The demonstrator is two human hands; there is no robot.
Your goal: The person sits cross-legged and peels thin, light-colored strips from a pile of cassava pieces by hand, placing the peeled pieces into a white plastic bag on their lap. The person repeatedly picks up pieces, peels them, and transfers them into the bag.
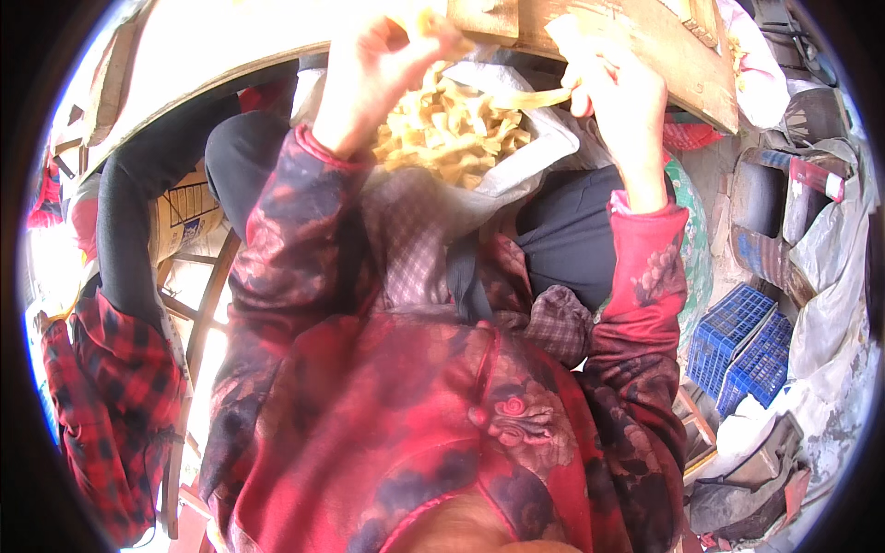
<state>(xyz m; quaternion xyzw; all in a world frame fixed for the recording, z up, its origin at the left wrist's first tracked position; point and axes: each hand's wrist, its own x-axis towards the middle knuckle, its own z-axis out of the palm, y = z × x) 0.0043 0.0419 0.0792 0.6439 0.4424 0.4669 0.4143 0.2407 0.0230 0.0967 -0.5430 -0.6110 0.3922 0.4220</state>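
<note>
My left hand (387, 72) is raised at the table's edge, its fingertips pinched on a small yellowish piece (430, 25) that is blurred and washed out by glare. A pale yellow strip (532, 99) sticks out to the left from the fingers of my right hand (615, 93). Glare whitens that hand's upper part, so its fingertips are hard to make out. Between and below both hands, a white plastic sack (536, 166) lies open at my lap. Many curled, ruffled yellow strips (449, 128) fill its mouth; their material is unclear.
A wooden table (622, 41) spans the far side, brightly lit at left. Blue plastic crates (733, 339) stand at right, beside grey plastic sheeting (830, 256). On the left is another person's dark-trousered leg (128, 228), near a red-and-black checked cloth (121, 408) and a wooden frame (207, 311).
</note>
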